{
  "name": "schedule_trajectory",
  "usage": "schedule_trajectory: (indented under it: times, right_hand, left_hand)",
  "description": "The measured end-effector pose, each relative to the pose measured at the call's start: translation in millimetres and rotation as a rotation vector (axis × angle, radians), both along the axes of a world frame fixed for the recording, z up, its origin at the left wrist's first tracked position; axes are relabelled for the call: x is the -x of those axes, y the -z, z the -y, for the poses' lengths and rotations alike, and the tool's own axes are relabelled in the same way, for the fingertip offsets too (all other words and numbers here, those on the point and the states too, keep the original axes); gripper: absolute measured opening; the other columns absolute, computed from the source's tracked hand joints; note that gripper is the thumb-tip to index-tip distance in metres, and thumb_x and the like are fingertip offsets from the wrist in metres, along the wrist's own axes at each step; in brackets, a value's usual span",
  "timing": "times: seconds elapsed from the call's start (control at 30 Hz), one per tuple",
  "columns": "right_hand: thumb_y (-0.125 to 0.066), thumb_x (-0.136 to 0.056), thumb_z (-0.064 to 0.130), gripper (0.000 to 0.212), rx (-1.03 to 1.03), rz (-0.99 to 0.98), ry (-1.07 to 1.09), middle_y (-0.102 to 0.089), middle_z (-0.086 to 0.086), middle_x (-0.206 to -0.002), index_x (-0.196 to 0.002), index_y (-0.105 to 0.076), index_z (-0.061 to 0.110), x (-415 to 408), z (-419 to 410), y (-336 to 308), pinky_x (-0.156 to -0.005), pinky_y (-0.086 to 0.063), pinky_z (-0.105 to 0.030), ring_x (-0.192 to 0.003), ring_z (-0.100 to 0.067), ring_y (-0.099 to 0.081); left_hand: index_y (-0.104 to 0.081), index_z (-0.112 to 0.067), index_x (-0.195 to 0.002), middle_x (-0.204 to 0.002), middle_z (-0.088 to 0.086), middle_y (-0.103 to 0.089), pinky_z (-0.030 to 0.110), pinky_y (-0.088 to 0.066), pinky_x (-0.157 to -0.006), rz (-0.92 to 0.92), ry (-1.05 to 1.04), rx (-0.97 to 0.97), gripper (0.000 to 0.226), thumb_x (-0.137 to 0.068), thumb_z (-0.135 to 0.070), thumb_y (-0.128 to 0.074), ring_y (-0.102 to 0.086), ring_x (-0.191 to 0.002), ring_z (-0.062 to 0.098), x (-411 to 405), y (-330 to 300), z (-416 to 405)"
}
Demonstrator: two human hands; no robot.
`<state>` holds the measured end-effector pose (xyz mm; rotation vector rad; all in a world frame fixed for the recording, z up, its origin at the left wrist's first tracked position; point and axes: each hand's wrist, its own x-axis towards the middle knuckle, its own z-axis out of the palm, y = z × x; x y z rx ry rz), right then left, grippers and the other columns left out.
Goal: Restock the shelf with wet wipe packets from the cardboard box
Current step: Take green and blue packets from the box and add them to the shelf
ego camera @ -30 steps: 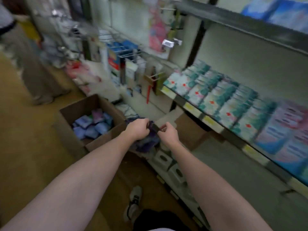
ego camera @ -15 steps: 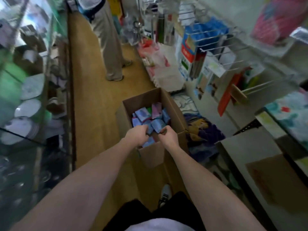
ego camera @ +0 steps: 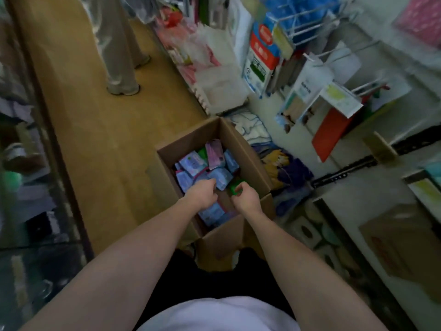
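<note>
An open cardboard box (ego camera: 188,140) stands on the floor in front of me, holding several blue, pink and green wet wipe packets (ego camera: 193,162). Both my hands are inside it. My left hand (ego camera: 201,195) has its fingers curled down against a blue packet (ego camera: 222,178); whether it grips the packet is hidden. My right hand (ego camera: 246,197) pinches a green packet (ego camera: 235,187) near the box's right wall. The shelf (ego camera: 421,189) with teal packets shows only at the right edge.
Another person's legs (ego camera: 119,58) stand further up the tan aisle floor. A glass display case (ego camera: 26,211) lines the left side. Hanging goods on wire hooks (ego camera: 310,68) crowd the right; tissue boxes (ego camera: 307,231) and a flat cardboard piece (ego camera: 403,244) lie lower right.
My view swung from the shelf down to the box. Both hands, held together before, moved apart and dropped in among the packets.
</note>
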<state>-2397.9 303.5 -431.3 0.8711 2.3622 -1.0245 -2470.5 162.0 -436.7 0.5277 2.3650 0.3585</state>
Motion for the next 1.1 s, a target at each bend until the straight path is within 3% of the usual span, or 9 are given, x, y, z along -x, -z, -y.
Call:
schedule_trajectory:
  times: [0.13, 0.27, 0.4, 0.73, 0.87, 1.1]
  right_hand:
    - [-0.066, -0.089, 0.017, 0.029, -0.080, 0.104, -0.037, -0.055, -0.013, -0.114, -0.114, -0.054, 0.009, 12, -2, 10, -0.087, -0.045, -0.035, -0.105, -0.032, -0.057]
    - [-0.064, -0.089, 0.016, 0.029, -0.133, 0.157, -0.062, -0.051, -0.015, -0.118, -0.115, -0.052, 0.009, 18, -5, 25, -0.095, -0.046, -0.041, -0.110, -0.034, -0.053]
    - [-0.063, -0.092, 0.021, 0.028, -0.170, 0.219, -0.103, -0.050, -0.015, -0.118, -0.114, -0.051, 0.011, 24, -17, 43, -0.094, -0.045, -0.042, -0.112, -0.035, -0.052]
    - [-0.064, -0.093, 0.021, 0.042, -0.120, 0.299, -0.202, -0.049, -0.017, -0.126, -0.128, -0.045, 0.008, 48, -55, 120, -0.091, -0.046, -0.042, -0.114, -0.037, -0.052]
    - [-0.068, -0.090, 0.020, 0.052, -0.097, 0.348, -0.224, -0.047, -0.019, -0.132, -0.134, -0.042, 0.008, 61, -64, 154, -0.091, -0.047, -0.042, -0.117, -0.039, -0.054]
    - [-0.065, -0.091, 0.016, 0.065, -0.058, 0.399, -0.246, -0.039, -0.016, -0.147, -0.148, -0.032, 0.011, 73, -75, 189, -0.104, -0.041, -0.041, -0.134, -0.035, -0.043]
  left_hand:
    - [-0.053, -0.005, -0.104, -0.108, 0.018, -0.060, 0.039, -0.044, -0.076, 0.062, 0.089, -0.060, 0.019, -0.089, -0.015, -0.055, -0.057, -0.102, 0.035, 27, 22, -6]
    - [-0.050, -0.003, -0.115, -0.116, 0.019, -0.059, 0.042, -0.046, -0.081, 0.140, 0.148, -0.020, 0.030, -0.089, -0.016, -0.056, -0.056, -0.108, 0.037, 38, 48, -10]
    - [-0.041, -0.006, -0.136, -0.124, 0.017, -0.056, 0.039, -0.047, -0.080, 0.206, 0.152, -0.010, 0.049, -0.090, -0.013, -0.056, -0.055, -0.113, 0.035, 44, 72, -19]
    - [-0.049, -0.008, -0.125, -0.123, 0.018, -0.057, 0.044, -0.049, -0.091, 0.270, 0.002, -0.029, 0.041, -0.085, -0.010, -0.057, -0.056, -0.113, 0.036, 47, 153, -68]
    - [-0.049, -0.007, -0.118, -0.117, 0.018, -0.058, 0.043, -0.050, -0.088, 0.306, -0.047, -0.012, 0.032, -0.088, -0.015, -0.055, -0.058, -0.107, 0.035, 50, 185, -86]
    - [-0.046, 0.000, -0.124, -0.125, 0.023, -0.052, 0.040, -0.046, -0.091, 0.353, -0.171, -0.002, 0.040, -0.092, -0.020, -0.059, -0.052, -0.114, 0.039, 60, 241, -114]
